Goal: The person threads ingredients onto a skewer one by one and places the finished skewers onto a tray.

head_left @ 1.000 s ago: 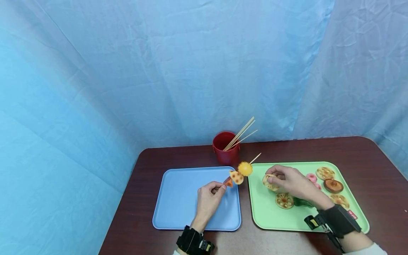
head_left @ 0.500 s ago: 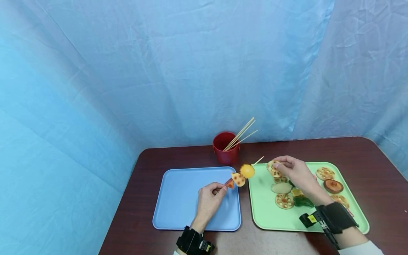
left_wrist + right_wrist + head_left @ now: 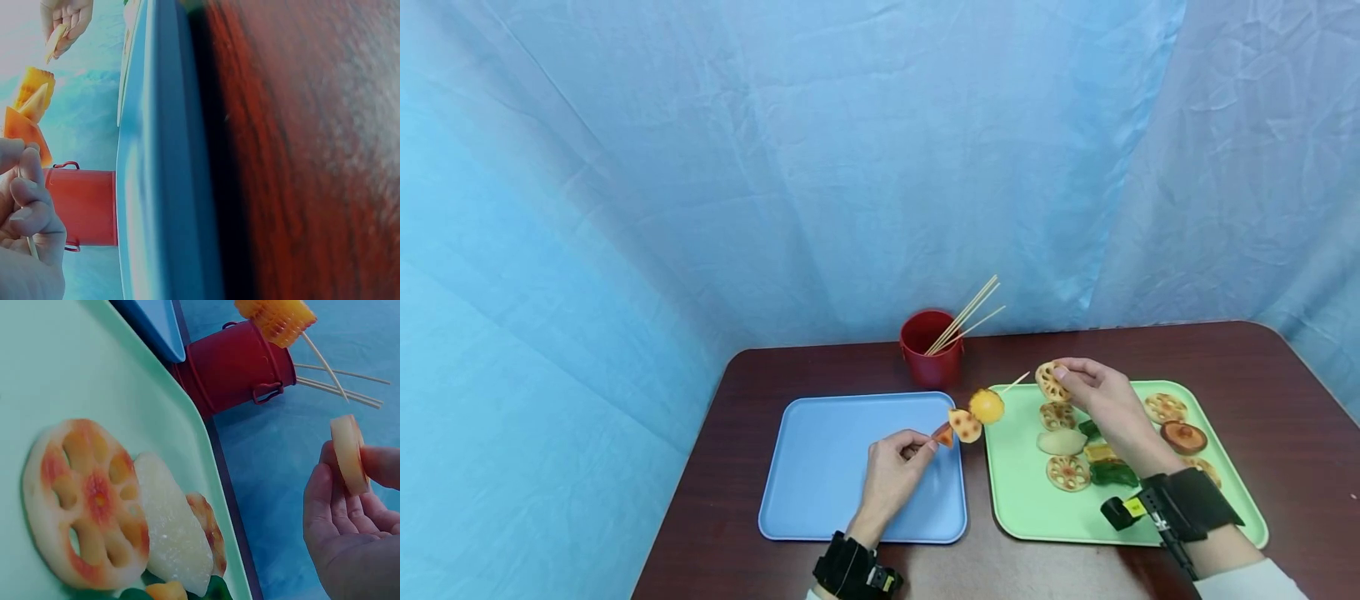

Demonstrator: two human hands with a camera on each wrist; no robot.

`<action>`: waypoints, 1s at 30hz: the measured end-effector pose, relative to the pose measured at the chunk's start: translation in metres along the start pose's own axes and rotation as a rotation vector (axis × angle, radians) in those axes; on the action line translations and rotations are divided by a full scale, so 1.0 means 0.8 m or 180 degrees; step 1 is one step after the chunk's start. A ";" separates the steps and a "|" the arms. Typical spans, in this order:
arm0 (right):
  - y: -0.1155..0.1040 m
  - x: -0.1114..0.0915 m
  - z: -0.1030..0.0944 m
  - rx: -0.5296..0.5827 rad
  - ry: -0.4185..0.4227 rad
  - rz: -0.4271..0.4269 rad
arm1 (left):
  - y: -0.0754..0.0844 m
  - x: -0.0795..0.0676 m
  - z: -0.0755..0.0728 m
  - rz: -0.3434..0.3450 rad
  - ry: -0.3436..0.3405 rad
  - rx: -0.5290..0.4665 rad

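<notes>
A pale blue cloth backdrop [image 3: 880, 167] hung behind a dark reddish-brown, wood-grained table [image 3: 700, 517]. On it lay a light green rectangular tray [image 3: 1030, 521] and, to its left, a smaller blue rectangular tray [image 3: 820, 467]. Above the green tray's far edge, the right hand [image 3: 1112, 400] pinched a round, tan slice pierced with holes [image 3: 1049, 382] between thumb and fingers. Over the blue tray, the left hand [image 3: 893, 477] gripped a thin, pale wooden stick [image 3: 1017, 382], its fingers curled in close. A red bucket with small side handles [image 3: 931, 371] stood behind, holding more sticks [image 3: 966, 314]. On the green tray, a pale oval slice [image 3: 1062, 442] lay between two other holed slices. The gripped stick carried a yellow corn piece [image 3: 987, 407], a spotted yellowish piece [image 3: 965, 426] and an orange piece [image 3: 946, 437]; its bare tip pointed at the pinched slice, just short of touching.
</notes>
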State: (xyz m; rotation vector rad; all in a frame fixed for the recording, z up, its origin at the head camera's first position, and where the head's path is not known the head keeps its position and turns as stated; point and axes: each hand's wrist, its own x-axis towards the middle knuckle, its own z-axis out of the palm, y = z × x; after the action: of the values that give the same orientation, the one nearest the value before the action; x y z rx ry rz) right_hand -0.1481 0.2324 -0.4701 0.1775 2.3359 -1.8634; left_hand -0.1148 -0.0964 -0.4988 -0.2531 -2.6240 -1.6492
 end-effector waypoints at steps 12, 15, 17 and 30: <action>0.002 0.004 0.003 0.0471 0.0132 -0.0064 | -0.001 -0.001 0.000 0.0094 -0.0140 -0.0077; 0.000 0.002 0.004 0.0534 0.0088 -0.0118 | 0.000 -0.001 0.000 0.0061 -0.0178 -0.0044; -0.001 0.001 0.004 0.0532 0.0061 -0.0170 | 0.000 -0.001 0.001 0.0061 -0.0184 -0.0039; -0.002 -0.006 0.009 0.0296 -0.0020 -0.0513 | -0.003 -0.001 0.003 0.0066 -0.0224 -0.0057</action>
State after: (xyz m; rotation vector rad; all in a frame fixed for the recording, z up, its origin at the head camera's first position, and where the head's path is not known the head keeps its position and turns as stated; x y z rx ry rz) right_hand -0.1429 0.2251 -0.4695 -0.0068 2.3233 -2.0443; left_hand -0.1139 -0.0952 -0.5020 -0.3440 -2.6481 -1.6888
